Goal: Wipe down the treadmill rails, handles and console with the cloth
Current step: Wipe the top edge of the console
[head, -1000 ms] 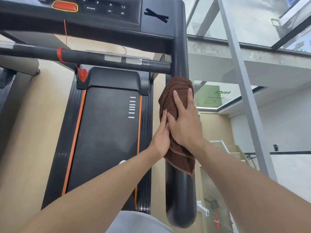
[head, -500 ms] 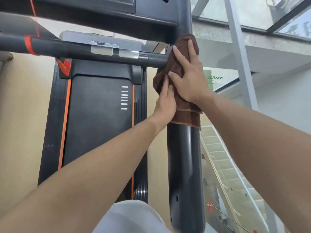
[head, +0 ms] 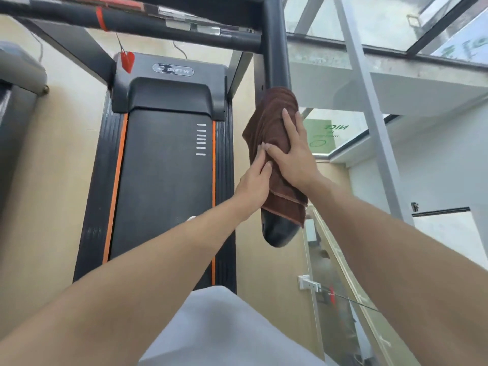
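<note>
A brown cloth point(head: 266, 120) is draped over the treadmill's black right rail point(head: 274, 62), near its rounded near end point(head: 277, 233). My right hand point(head: 295, 154) lies flat on top of the cloth, fingers straight along the rail, thumb spread to the left. From the left side, my left hand point(head: 253, 186) presses the cloth against the rail with straight fingers. The black cross handle point(head: 158, 27) with metal sensor plates runs along the top. The console is out of view.
Below lie the treadmill belt point(head: 163, 180) with orange stripes and the motor cover point(head: 171, 93). A red safety clip point(head: 127, 62) hangs from a cord. Another machine point(head: 15, 101) stands at the left. A glass balustrade point(head: 338, 299) and grey post point(head: 369, 101) are close on the right.
Both hands slid the cloth from the top of the right rail, by the cross handle, down toward the rail's near end. The view has tilted down, so the console left the frame.
</note>
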A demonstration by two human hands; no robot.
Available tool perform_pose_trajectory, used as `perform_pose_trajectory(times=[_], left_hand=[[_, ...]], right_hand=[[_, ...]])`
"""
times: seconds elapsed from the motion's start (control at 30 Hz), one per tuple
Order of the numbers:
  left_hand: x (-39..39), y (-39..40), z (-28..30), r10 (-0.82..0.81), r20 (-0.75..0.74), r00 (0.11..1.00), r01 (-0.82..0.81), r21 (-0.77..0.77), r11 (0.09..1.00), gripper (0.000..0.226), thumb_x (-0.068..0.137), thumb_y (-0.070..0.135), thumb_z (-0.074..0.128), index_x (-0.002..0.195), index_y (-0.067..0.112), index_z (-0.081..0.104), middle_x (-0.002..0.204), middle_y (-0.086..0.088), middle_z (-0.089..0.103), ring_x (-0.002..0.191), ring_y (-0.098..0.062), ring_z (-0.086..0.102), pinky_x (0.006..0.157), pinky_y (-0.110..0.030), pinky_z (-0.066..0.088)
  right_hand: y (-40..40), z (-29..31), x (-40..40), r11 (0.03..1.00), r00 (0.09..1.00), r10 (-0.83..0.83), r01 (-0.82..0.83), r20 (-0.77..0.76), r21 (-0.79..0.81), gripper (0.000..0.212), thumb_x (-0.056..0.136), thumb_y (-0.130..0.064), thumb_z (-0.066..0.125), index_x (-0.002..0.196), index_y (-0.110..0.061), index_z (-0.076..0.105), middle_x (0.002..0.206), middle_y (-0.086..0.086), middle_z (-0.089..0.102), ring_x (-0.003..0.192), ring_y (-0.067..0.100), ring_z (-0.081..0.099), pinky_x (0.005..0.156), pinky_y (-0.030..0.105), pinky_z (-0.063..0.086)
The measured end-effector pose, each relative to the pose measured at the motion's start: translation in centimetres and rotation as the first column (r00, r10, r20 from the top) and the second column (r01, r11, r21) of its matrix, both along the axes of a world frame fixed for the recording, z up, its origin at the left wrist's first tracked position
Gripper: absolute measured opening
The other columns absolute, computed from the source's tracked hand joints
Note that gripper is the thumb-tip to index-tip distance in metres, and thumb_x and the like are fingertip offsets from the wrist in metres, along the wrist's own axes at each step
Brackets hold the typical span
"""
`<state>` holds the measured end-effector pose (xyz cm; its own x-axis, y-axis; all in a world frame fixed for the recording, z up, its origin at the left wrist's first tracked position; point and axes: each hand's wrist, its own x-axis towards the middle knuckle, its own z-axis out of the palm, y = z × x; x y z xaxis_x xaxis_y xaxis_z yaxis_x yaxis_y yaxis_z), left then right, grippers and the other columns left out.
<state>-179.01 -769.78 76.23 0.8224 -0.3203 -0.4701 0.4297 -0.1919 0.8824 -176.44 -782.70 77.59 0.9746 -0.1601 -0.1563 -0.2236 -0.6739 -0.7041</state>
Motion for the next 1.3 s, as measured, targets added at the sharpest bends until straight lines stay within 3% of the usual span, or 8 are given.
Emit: perform_pose_trajectory(times=[0.13,0.23,0.4,0.53,0.7,0.83,1.07,1.3], left_hand=[[-7.8,0.5,-1.5,0.028,0.034,0.999,-0.026,-0.05,0.998,0.052,0.112,0.032,0.03,0.16,0.044,0.014,0.165,0.018,0.025,0.146,-0.006,0.033,0.108,-0.012,0.028],[-11.7,0.5,-2.9,0.073,0.033,0.997,-0.069,-0.099,0.993,0.053,0.112,0.031,0.033,0.16,0.044,0.015,0.165,0.018,0.023,0.151,-0.005,0.026,0.125,-0.029,0.021],[-12.6,0.7,-3.1,0.054,-0.067,0.996,-0.062,-0.122,0.991,0.052,0.11,0.042,0.034,0.155,0.058,0.014,0.161,0.01,0.038,0.142,-0.021,0.046,0.114,-0.045,0.043],[-10.3,1.0,-3.3,0.076,-0.097,0.992,-0.09,-0.149,0.985,0.049,0.112,0.032,0.035,0.159,0.042,0.026,0.156,0.011,0.043,0.136,-0.008,0.046,0.096,-0.006,0.045],[-4.4,0.2,-3.5,0.056,-0.087,0.995,-0.067,-0.129,0.989,0.047,0.11,0.04,0.034,0.157,0.045,0.029,0.16,0.011,0.038,0.146,-0.011,0.037,0.124,-0.036,0.029],[1.8,-0.1,-3.2,0.033,-0.012,0.999,-0.033,-0.068,0.997,0.047,0.11,0.036,0.036,0.156,0.042,0.031,0.159,0.01,0.041,0.144,-0.011,0.04,0.122,-0.034,0.031],[13.4,-0.2,-0.8,0.135,0.274,0.952,-0.171,0.115,0.978,0.032,0.1,0.031,0.059,0.131,0.039,0.066,0.126,0.011,0.071,0.117,-0.014,0.066,0.102,-0.036,0.053],[24.3,-0.4,2.3,0.16,0.428,0.889,-0.184,0.014,0.983,0.036,0.093,0.003,0.066,0.119,0.027,0.071,0.127,0.014,0.068,0.12,-0.006,0.059,0.109,-0.035,0.047]], right_hand=[[0.9,-0.6,-7.9,0.999,0.999,-0.034,0.033,0.019,0.041,0.073,0.1,-0.036,0.061,0.16,-0.047,0.021,0.171,-0.015,0.001,0.155,0.005,0.011,0.118,0.026,0.018],[2.3,-1.4,-12.3,0.995,0.993,-0.095,0.096,0.067,-0.008,0.068,0.101,-0.039,0.058,0.159,-0.049,0.023,0.17,-0.02,0.005,0.153,0.001,0.013,0.113,0.022,0.021],[3.3,-1.7,-13.9,0.976,0.99,-0.109,0.124,0.091,-0.178,0.069,0.102,-0.046,0.055,0.161,-0.045,0.019,0.17,-0.018,0.003,0.153,0.005,0.018,0.106,0.023,0.029],[3.4,-1.4,-12.0,0.935,0.996,-0.077,0.088,0.047,-0.344,0.071,0.103,-0.05,0.047,0.162,-0.043,0.008,0.171,-0.014,-0.004,0.152,0.017,0.025,0.103,0.038,0.044],[3.2,-1.2,-5.8,0.889,0.998,-0.067,0.056,-0.007,-0.455,0.07,0.106,-0.05,0.038,0.163,-0.04,-0.002,0.171,-0.008,-0.011,0.145,0.03,0.033,0.099,0.048,0.048],[2.8,-1.2,0.1,0.863,0.996,-0.087,0.076,0.003,-0.499,0.066,0.107,-0.052,0.031,0.163,-0.037,0.0,0.172,-0.005,-0.006,0.146,0.034,0.033,0.102,0.052,0.049],[1.7,0.3,10.3,0.88,0.994,-0.096,0.109,0.05,-0.462,0.055,0.111,-0.042,0.025,0.164,-0.034,0.014,0.172,-0.012,0.006,0.153,0.02,0.028,0.106,0.046,0.045],[0.7,0.8,21.0,0.866,0.977,-0.208,0.204,0.042,-0.457,0.054,0.11,-0.043,0.024,0.163,-0.032,0.021,0.17,-0.008,0.018,0.142,0.027,0.046,0.104,0.046,0.045]])
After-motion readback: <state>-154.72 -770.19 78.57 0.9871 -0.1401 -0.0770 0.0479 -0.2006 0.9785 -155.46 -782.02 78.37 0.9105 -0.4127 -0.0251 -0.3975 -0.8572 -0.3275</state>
